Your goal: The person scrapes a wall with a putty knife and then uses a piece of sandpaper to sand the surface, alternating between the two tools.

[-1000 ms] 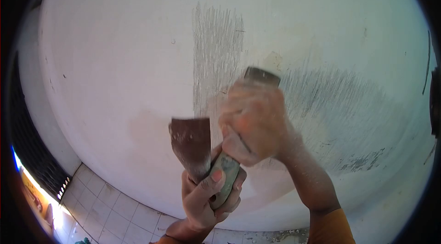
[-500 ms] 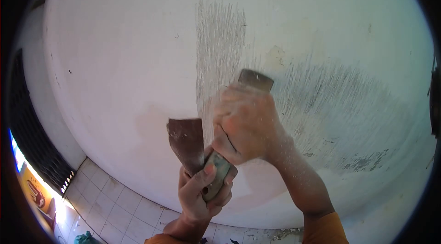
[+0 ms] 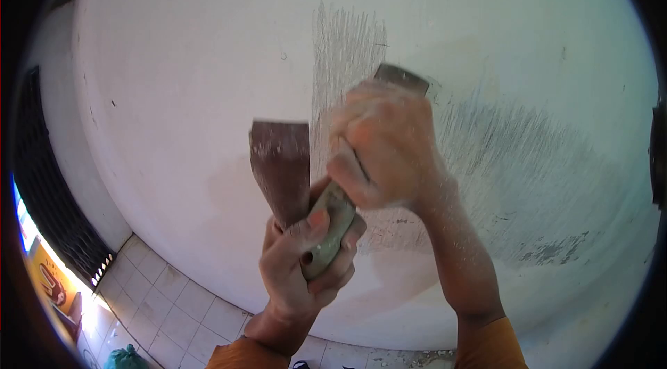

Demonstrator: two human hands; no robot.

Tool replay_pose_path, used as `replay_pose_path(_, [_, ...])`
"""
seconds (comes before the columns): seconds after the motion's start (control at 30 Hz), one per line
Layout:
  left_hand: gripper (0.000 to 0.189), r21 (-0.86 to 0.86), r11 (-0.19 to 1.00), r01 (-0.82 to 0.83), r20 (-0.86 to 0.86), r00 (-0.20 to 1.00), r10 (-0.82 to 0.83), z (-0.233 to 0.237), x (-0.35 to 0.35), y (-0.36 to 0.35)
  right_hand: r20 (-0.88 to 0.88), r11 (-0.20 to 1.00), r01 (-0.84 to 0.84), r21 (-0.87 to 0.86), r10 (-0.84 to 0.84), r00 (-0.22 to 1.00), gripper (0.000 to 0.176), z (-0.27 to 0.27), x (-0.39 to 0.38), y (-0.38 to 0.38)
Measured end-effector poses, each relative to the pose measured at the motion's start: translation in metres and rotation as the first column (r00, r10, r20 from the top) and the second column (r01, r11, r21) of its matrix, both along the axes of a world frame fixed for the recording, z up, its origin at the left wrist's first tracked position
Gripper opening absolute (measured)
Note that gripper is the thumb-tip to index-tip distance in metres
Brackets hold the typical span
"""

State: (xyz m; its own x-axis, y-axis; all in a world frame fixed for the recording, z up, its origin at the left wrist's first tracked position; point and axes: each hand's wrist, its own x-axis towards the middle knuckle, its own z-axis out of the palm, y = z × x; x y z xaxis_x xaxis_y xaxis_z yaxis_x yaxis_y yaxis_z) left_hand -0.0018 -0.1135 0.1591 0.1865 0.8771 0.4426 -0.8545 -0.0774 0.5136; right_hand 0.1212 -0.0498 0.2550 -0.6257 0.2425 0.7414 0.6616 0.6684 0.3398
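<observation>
Dusty and closed, my right hand (image 3: 385, 146) grips a scraper whose dark blade (image 3: 401, 79) points up at the white wall (image 3: 187, 77). The scraper's greenish handle (image 3: 332, 230) runs down into my left hand (image 3: 306, 265), whose fingers wrap around its lower end. My left hand also holds a second scraper with a wide brown blade (image 3: 280, 167), its handle hidden by the fingers. Grey scratched patches (image 3: 514, 140) mark the wall behind and to the right of my right hand.
A dark folding gate (image 3: 52, 181) stands at the left. Pale floor tiles (image 3: 177, 313) run along the wall's base, with a green bag (image 3: 125, 358) at the bottom left. Debris (image 3: 431, 358) lies by the wall at the bottom.
Both hands and the two scrapers have moved up along the wall. The view has shifted slightly, and both hands keep their grip.
</observation>
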Motion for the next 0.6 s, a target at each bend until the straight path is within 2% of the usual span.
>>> replay_pose_path(0.1, [0.059,-0.036,0.998,0.053,-0.046,0.997,-0.055,-0.029,-0.001,-0.002,-0.031,0.977,-0.211,0.043,0.212,0.977,0.025,-0.032,0.003,0.011])
replay_pose_path(0.23, [0.058,0.059,0.996,0.073,-0.007,0.997,-0.073,0.013,0.001,0.007,-0.040,0.993,-0.086,0.076,0.089,0.995,0.026,0.014,0.005,0.008])
replay_pose_path(0.27, [0.057,0.101,0.992,0.081,-0.008,0.997,-0.081,0.019,0.000,0.007,0.003,0.999,0.036,-0.027,-0.036,0.999,0.026,0.024,0.002,-0.002])
replay_pose_path(0.37, [0.057,-0.075,0.992,0.104,-0.049,0.993,-0.108,-0.001,0.001,-0.009,0.003,0.991,-0.061,0.121,0.061,0.998,0.026,-0.008,0.007,0.002])
replay_pose_path(0.4, [0.056,-0.047,0.992,0.116,-0.045,0.992,-0.118,-0.005,0.003,-0.009,-0.003,0.996,-0.085,0.011,0.085,0.996,0.019,-0.012,0.009,-0.001])
replay_pose_path(0.5, [0.056,-0.022,0.995,0.092,-0.016,0.996,-0.093,0.010,0.004,-0.007,0.038,1.000,0.005,0.021,-0.006,0.999,0.019,0.011,0.009,-0.002])
replay_pose_path(0.53, [0.058,0.090,0.987,0.133,-0.005,0.991,-0.133,0.013,0.004,0.005,0.024,1.000,0.003,0.025,-0.004,1.000,0.019,0.010,0.009,-0.002])
replay_pose_path(0.6, [0.059,-0.006,0.990,0.138,-0.011,0.990,-0.138,0.006,0.005,0.001,0.003,0.999,0.003,0.055,-0.003,1.000,0.019,0.012,0.010,-0.001])
